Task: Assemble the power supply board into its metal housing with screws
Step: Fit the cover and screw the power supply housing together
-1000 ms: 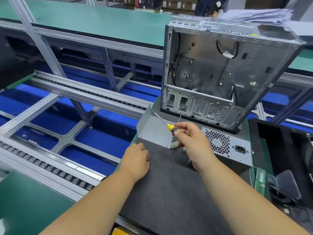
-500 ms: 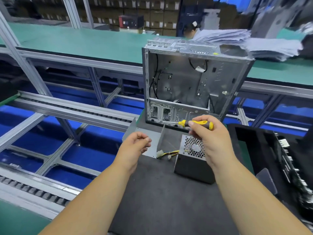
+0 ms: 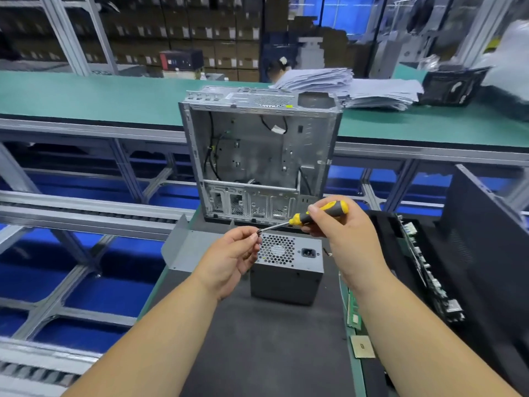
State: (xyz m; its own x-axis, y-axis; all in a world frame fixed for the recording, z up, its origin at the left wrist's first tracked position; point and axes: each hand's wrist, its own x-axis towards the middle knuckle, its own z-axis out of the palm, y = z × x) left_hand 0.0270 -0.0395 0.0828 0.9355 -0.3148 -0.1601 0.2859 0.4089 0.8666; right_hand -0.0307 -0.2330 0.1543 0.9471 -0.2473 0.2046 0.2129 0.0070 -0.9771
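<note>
A person's two bare hands meet in mid-air over a dark mat (image 3: pixel 257 353). The right hand (image 3: pixel 340 233) grips a screwdriver (image 3: pixel 309 216) by its yellow-and-black handle. Its shaft runs leftward and slightly down, so the tip ends at the left hand (image 3: pixel 232 256). That hand's thumb and fingertips are pinched together at the tip; a screw there seems likely, but it is too small to make out. The power supply (image 3: pixel 286 270) stands on the mat directly below both hands, its fan grille and socket facing up toward the camera. A loose metal panel (image 3: pixel 186 250) lies just to its left. Behind it stands the open metal case (image 3: pixel 260 156). The supply lies nearer the left hand, just beneath it.
</note>
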